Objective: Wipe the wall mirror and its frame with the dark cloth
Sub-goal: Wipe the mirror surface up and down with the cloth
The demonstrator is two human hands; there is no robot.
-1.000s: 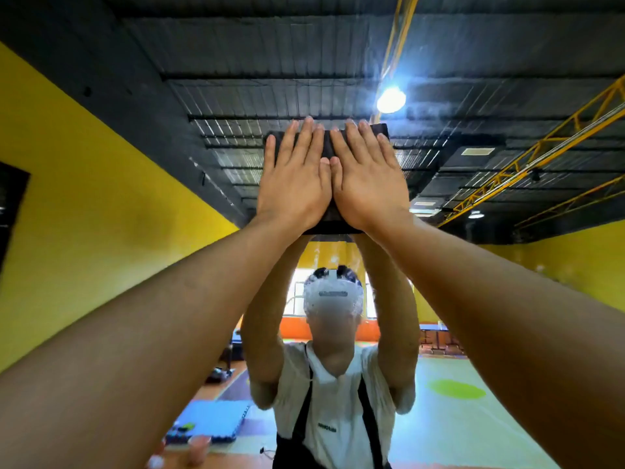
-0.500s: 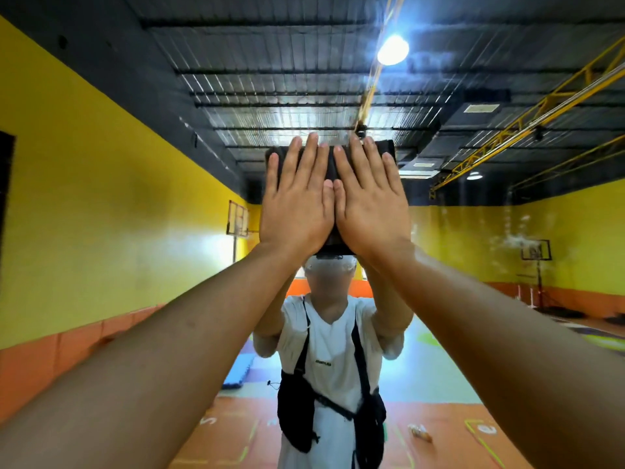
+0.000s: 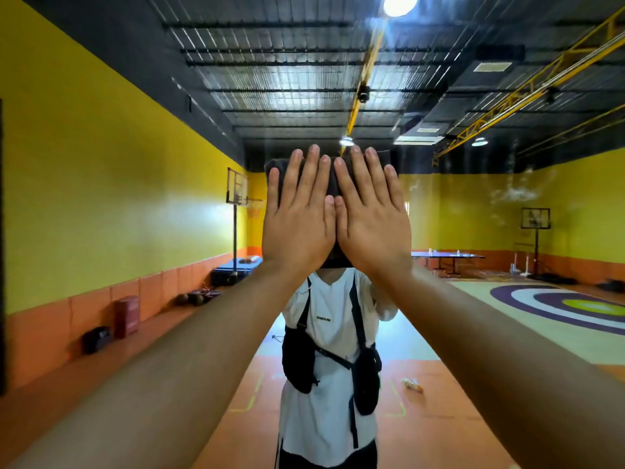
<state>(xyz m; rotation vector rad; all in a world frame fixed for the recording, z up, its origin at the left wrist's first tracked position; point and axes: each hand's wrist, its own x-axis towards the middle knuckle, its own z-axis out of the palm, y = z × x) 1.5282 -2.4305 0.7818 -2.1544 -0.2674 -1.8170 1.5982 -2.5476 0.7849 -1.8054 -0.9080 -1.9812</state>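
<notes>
The wall mirror (image 3: pixel 473 214) fills nearly the whole view and reflects a yellow-walled gym and a person in a white shirt. Both arms are stretched out straight. My left hand (image 3: pixel 297 221) and my right hand (image 3: pixel 372 221) lie flat side by side, thumbs touching, pressing the dark cloth (image 3: pixel 333 184) against the glass at head height. The cloth shows only above the fingertips, between the hands and below the palms. A dark strip of the mirror frame (image 3: pixel 1 231) runs down the far left edge. Whitish smears (image 3: pixel 514 194) sit on the glass to the upper right.
Everything else is reflection: a basketball hoop (image 3: pixel 236 191) on the left, a table-tennis table (image 3: pixel 446 255) on the right, and an orange floor with a scrap of litter (image 3: pixel 411 384).
Both hands have slid the cloth down the glass, from the reflected ceiling to the level of the reflected head. The view has tilted down with them.
</notes>
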